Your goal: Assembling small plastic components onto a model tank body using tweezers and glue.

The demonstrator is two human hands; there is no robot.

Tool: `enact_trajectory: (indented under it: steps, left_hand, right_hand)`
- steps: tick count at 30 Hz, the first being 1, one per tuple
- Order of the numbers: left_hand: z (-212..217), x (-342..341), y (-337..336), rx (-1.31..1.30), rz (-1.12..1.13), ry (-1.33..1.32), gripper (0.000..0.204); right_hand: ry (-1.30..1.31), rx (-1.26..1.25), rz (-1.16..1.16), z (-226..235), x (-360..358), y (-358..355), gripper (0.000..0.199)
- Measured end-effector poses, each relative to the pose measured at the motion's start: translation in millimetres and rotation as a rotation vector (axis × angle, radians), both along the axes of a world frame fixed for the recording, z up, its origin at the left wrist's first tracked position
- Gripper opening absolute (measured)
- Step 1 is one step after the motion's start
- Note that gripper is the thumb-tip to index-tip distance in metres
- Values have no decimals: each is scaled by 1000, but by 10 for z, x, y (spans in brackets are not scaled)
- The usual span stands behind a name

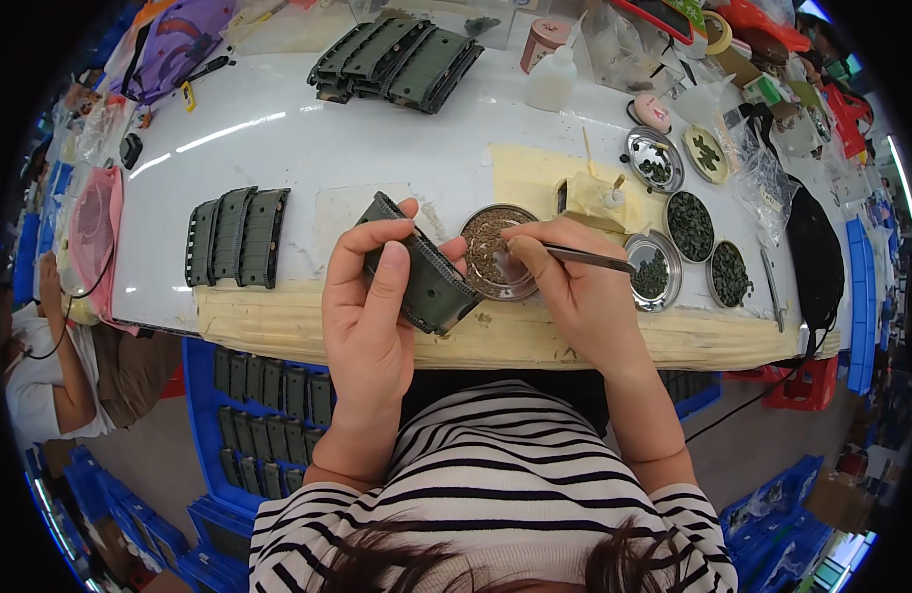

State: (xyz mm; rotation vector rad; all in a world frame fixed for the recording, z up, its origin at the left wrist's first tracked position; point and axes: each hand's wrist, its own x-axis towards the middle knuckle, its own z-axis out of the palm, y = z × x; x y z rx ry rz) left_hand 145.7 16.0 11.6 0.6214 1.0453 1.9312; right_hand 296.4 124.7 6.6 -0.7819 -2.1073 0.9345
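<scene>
My left hand (369, 296) grips a dark green ridged plastic part (424, 279), held tilted above the table's near edge. My right hand (567, 287) holds metal tweezers (586, 258), with the tips reaching into a round metal dish (493, 252) filled with small brownish pieces. The dish stands on the white table (308, 148) just right of the held part.
Three dark green parts (238, 237) lie in a row at the left, and a stack of them (397, 59) at the back. Several round dishes of small dark pieces (689, 225) and a white bottle (553, 77) stand at the right. Blue crates (263, 405) of parts sit below. Another person (41, 366) is at the left.
</scene>
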Motion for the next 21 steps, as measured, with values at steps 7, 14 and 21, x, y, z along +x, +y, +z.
enact_trajectory:
  steps: [7, 14, 21]
  left_hand:
    - [35, 92, 19, 13, -334, -156, 22]
    - [69, 199, 64, -41, -575, -401, 25]
    - [81, 244, 58, -56, -521, -377, 24]
  right_hand:
    - [272, 18, 197, 335, 145, -19, 19]
    - [201, 174, 302, 388, 216, -27, 24]
    - [146, 237, 317, 399, 223, -28, 30]
